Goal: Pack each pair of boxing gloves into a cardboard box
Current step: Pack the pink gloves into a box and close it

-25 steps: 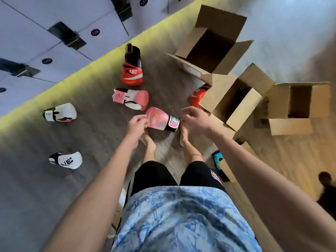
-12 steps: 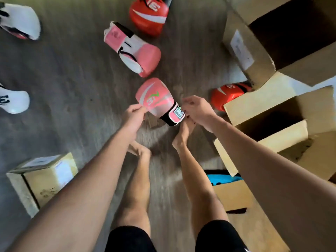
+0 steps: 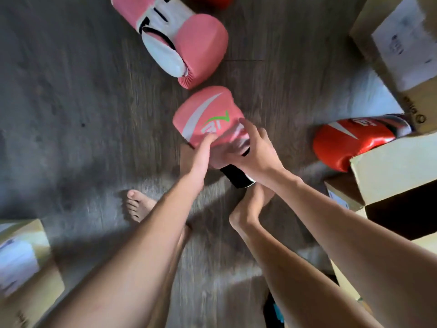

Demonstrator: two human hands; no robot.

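Down at the bottom edge of the view, two bare forearms reached forward over the person's bare feet (image 3: 139, 204) on the grey wood floor (image 3: 71, 102), with a labelled cardboard box (image 3: 30, 268) at the lower left. Just past the feet, both hands met on one pink boxing glove (image 3: 205, 114). The left hand (image 3: 201, 152) curled its fingers (image 3: 208, 139) against the padding near the wrist, and the right hand (image 3: 256, 155) wrapped the other side above the black cuff (image 3: 236, 179), thumb laid up on the pink. Blur hid whether the glove touched the floor. Its likely mate, the second pink glove (image 3: 189, 43), lay just beyond it, white palm showing. A red glove (image 3: 352, 143) lay to the right against an open cardboard box (image 3: 390, 166), and a farther box (image 3: 402, 48) stood behind. The step looked like gathering the pink pair. Doing it well would mean shifting the held glove into one hand at the narrow cuff, freeing the other hand for the mate, then carrying both together to the open box rather than packing one glove alone.
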